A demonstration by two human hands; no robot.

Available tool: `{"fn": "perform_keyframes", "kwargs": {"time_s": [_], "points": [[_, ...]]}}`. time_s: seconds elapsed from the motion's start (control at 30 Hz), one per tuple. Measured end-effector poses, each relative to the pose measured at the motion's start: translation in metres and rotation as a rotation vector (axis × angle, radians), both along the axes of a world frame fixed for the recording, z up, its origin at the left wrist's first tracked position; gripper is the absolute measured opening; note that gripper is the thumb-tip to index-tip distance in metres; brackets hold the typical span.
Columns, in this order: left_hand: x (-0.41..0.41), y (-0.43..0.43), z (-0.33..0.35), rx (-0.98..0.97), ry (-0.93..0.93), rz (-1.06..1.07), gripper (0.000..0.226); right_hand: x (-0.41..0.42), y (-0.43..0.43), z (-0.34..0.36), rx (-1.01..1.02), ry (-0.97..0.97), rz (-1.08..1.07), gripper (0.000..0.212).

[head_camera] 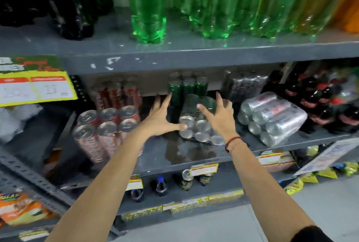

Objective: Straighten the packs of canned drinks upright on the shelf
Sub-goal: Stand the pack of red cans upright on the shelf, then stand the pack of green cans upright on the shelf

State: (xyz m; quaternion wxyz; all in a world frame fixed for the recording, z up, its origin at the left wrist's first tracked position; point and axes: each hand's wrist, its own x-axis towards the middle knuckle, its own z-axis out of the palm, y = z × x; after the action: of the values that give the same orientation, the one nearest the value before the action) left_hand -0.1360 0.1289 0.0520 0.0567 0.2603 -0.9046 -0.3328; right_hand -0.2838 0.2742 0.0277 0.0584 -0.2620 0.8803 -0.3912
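A shrink-wrapped pack of green cans lies on its side in the middle of the grey shelf, silver can ends facing me. My left hand is spread open at its left, thumb touching a can end. My right hand is spread open over its right top. Behind it an upright pack of green cans stands. A pack of silver cans lies tipped on its side to the right. A pack of red cans stands upright on the left, another red pack behind it.
Green Sprite bottles and dark cola bottles fill the shelf above. Dark bottles with red caps crowd the right end. A yellow price sign hangs at left. Loose cans and bottles stand on the lower shelf.
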Motion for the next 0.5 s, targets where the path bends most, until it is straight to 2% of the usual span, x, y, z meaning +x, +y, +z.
{"fn": "perform_keyframes", "kwargs": {"time_s": [0.07,0.17,0.23,0.33,0.5], "points": [[-0.031,0.005,-0.009,0.055,-0.029,-0.057,0.116,-0.023,0.017,-0.003,0.108,-0.023,-0.004,0.096],[-0.068,0.008,-0.016,0.093,-0.139,-0.113,0.117,-0.053,0.023,-0.014,0.136,-0.271,0.084,0.113],[-0.085,0.006,-0.018,0.107,-0.219,-0.151,0.129,-0.064,0.02,-0.018,0.09,-0.423,0.149,0.125],[-0.101,0.0,-0.024,0.105,-0.316,-0.142,0.145,-0.076,0.012,-0.019,0.066,-0.574,0.22,0.133],[-0.106,0.0,-0.04,0.026,-0.283,-0.111,0.143,-0.093,0.002,-0.029,0.121,-0.589,0.3,0.163]]}}
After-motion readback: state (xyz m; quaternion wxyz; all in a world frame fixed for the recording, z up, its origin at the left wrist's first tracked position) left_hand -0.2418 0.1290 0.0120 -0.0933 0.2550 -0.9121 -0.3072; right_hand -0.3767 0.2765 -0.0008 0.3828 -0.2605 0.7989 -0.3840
